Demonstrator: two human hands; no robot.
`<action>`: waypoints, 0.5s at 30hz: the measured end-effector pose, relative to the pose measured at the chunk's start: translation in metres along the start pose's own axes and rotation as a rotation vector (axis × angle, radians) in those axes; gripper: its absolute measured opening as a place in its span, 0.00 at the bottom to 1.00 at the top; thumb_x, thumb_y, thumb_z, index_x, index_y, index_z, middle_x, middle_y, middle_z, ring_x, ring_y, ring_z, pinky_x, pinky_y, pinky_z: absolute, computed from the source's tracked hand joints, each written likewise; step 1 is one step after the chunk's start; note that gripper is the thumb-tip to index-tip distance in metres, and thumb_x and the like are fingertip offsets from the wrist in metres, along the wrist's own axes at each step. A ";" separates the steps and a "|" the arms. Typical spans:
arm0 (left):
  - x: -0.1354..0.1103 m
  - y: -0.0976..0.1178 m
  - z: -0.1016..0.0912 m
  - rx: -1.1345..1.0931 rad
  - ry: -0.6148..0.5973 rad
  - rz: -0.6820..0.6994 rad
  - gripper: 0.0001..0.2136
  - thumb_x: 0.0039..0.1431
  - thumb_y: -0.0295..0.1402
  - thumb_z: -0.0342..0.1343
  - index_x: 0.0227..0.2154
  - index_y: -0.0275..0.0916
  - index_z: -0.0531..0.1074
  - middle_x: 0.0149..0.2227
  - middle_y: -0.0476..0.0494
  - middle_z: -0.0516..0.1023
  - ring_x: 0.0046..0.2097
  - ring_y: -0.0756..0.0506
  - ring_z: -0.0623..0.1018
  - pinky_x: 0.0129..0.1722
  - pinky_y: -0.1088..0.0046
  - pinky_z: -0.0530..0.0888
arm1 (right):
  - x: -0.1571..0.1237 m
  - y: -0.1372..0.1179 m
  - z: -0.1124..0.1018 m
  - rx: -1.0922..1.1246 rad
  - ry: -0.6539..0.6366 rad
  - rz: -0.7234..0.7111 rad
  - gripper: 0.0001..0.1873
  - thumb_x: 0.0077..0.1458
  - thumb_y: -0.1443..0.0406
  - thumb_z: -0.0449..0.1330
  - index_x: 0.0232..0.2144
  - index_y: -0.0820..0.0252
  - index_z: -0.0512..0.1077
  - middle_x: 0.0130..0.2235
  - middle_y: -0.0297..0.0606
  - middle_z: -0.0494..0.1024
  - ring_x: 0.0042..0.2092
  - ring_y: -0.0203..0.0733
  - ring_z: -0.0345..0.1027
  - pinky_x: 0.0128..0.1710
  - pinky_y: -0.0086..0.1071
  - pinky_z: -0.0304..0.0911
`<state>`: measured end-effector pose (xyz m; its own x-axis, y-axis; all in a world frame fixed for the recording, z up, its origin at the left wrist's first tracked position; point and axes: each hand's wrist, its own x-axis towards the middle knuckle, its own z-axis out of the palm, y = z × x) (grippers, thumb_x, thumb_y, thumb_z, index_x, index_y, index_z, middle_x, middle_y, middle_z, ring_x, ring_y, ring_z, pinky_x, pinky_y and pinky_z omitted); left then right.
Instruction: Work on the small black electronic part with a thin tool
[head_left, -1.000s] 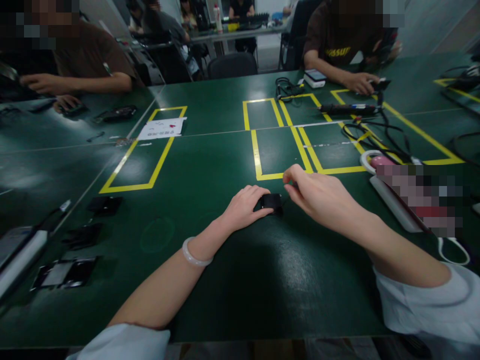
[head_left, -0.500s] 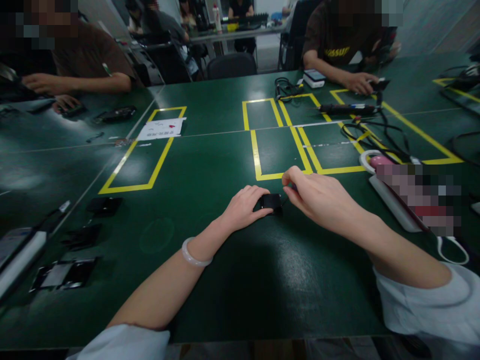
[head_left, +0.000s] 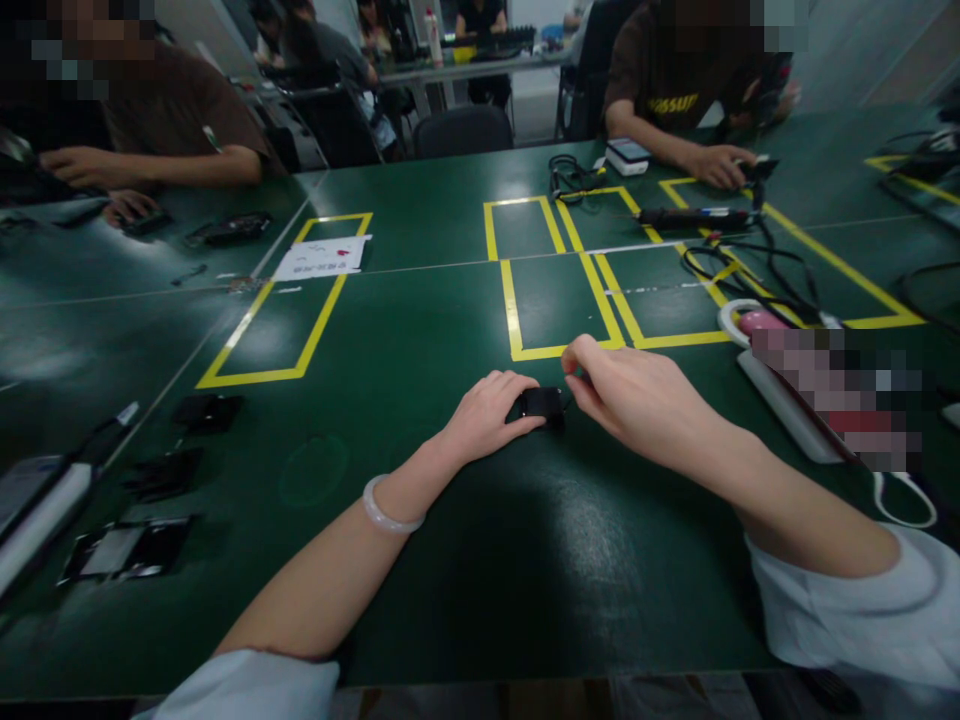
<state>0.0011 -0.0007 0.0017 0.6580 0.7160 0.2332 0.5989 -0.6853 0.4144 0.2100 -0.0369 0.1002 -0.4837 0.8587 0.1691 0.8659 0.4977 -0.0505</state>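
Note:
A small black rectangular part lies low at the green table, in front of me. My left hand, with a pale bangle on its wrist, grips this part from the left between thumb and fingers. Just to the right, my right hand is closed in a pinch. A thin dark piece shows between its fingertips and the black part; its kind is too small to make out.
Several black parts lie at the left. Yellow tape marks rectangles, one with a paper label. A dark pen-shaped tool, cables and a white-edged phone-like object lie right. Two people sit opposite.
Almost nothing differs. My right hand has shifted very slightly at the fingertips, while my left hand keeps its hold on the black part.

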 end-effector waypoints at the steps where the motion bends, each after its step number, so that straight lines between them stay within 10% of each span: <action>1: 0.000 0.000 0.000 0.000 -0.001 -0.001 0.17 0.63 0.46 0.52 0.48 0.40 0.66 0.46 0.42 0.73 0.46 0.41 0.71 0.46 0.62 0.69 | 0.000 0.000 0.000 0.013 0.010 -0.002 0.08 0.62 0.64 0.46 0.41 0.60 0.62 0.30 0.36 0.76 0.30 0.42 0.71 0.26 0.31 0.49; 15: 0.001 0.001 -0.001 -0.006 -0.007 -0.009 0.17 0.63 0.46 0.51 0.48 0.40 0.66 0.45 0.41 0.73 0.45 0.41 0.71 0.46 0.62 0.69 | 0.000 0.000 0.000 0.003 -0.003 -0.005 0.10 0.63 0.64 0.45 0.41 0.60 0.63 0.30 0.37 0.76 0.29 0.41 0.70 0.27 0.31 0.48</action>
<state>0.0018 -0.0010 0.0034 0.6555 0.7215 0.2232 0.6021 -0.6777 0.4222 0.2102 -0.0368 0.1003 -0.4888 0.8563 0.1669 0.8629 0.5027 -0.0523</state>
